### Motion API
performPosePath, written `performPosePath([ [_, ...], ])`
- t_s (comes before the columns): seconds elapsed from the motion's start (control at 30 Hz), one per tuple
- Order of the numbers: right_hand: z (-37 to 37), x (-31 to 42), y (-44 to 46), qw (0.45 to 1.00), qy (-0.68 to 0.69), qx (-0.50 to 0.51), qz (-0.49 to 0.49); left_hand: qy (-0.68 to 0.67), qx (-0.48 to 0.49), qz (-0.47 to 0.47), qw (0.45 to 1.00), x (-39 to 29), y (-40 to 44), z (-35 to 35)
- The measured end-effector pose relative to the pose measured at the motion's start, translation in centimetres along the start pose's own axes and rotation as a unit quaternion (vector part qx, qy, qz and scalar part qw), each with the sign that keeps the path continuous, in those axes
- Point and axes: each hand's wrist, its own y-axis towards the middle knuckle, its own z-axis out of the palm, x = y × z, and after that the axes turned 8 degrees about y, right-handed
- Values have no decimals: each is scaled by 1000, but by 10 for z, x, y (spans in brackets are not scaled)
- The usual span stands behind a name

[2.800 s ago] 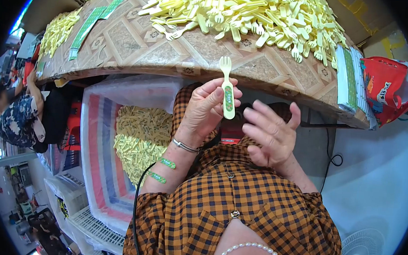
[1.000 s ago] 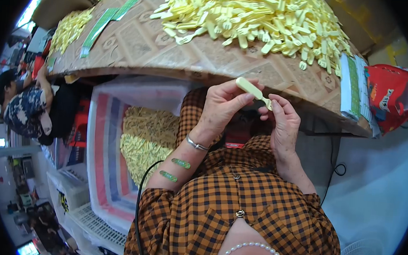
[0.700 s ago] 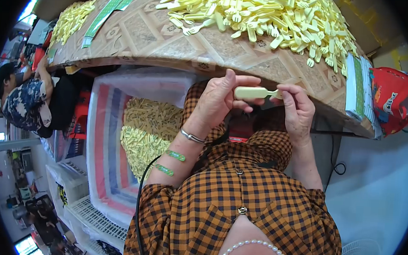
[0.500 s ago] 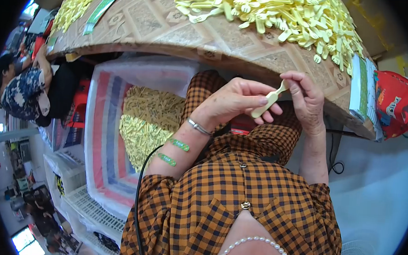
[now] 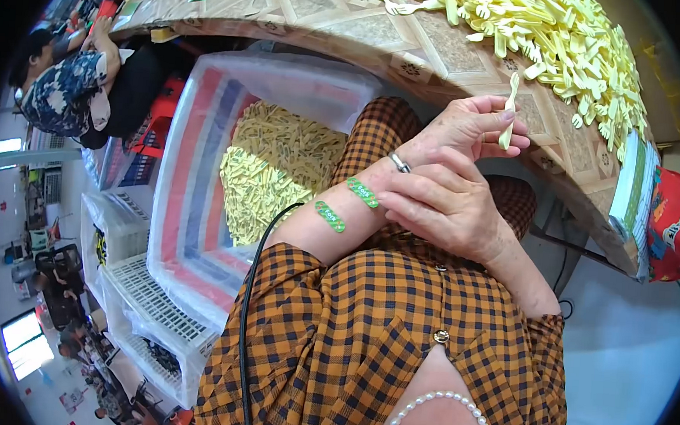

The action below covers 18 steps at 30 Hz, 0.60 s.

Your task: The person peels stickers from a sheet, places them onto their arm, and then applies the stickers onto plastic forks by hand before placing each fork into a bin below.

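Note:
My left hand (image 5: 482, 124) is closed, pinching a small pale yellow plastic fork (image 5: 509, 114) upright between thumb and fingers near the table edge. Two green printed stickers lie on my left forearm: an upper sticker (image 5: 362, 192) near the wrist and a lower sticker (image 5: 329, 216). My right hand (image 5: 449, 207) reaches across the forearm, its fingertips together at the end of the upper sticker. Part of its grip is hidden. A large heap of similar yellow forks (image 5: 552, 50) covers the table beyond my hands.
A patterned table (image 5: 320, 20) curves ahead. Below left, a striped, plastic-lined container (image 5: 173, 202) holds many yellow pieces (image 5: 259, 196). White crates (image 5: 159, 299) stand beside it. Green-and-white sheets (image 5: 629, 195) and a red bag (image 5: 672, 225) are at right. A co-worker (image 5: 67, 91) sits at far left.
My right hand has left the fork and moved left to the forearm stickers. My left hand has moved right and up with the fork, now turned upright. The view has shifted.

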Motion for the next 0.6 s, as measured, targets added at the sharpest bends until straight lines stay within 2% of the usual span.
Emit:
performPosePath([
  [0.17,5,-5,11,997,18,67,-27,13,-6,5,1000,4,0,-1],
  [0.27,13,-6,16,999,30,10,-24,30,-18,-4,999,4,-2,1],
  [0.3,14,-5,16,998,55,10,14,32,-29,-14,999,3,-4,4],
  [0.4,13,-2,24,964,155,-176,125,50,-41,-46,997,10,0,-1],
  [0.43,1,-5,26,958,137,-215,129,64,-6,-28,998,11,-1,-9],
  [0.47,-11,-9,26,951,120,-252,130,-13,30,40,999,21,-10,-13],
  [0.5,-30,-10,18,961,64,-238,128,-1,39,1,999,15,-6,-21],
  [0.53,-44,-7,9,957,24,-246,155,-136,51,3,989,17,-3,-21],
  [0.57,-51,-10,-1,944,-33,-281,169,-67,34,54,996,17,-10,-28],
  [0.6,-53,-16,-12,931,-64,-317,171,-77,41,54,995,10,-16,-23],
])
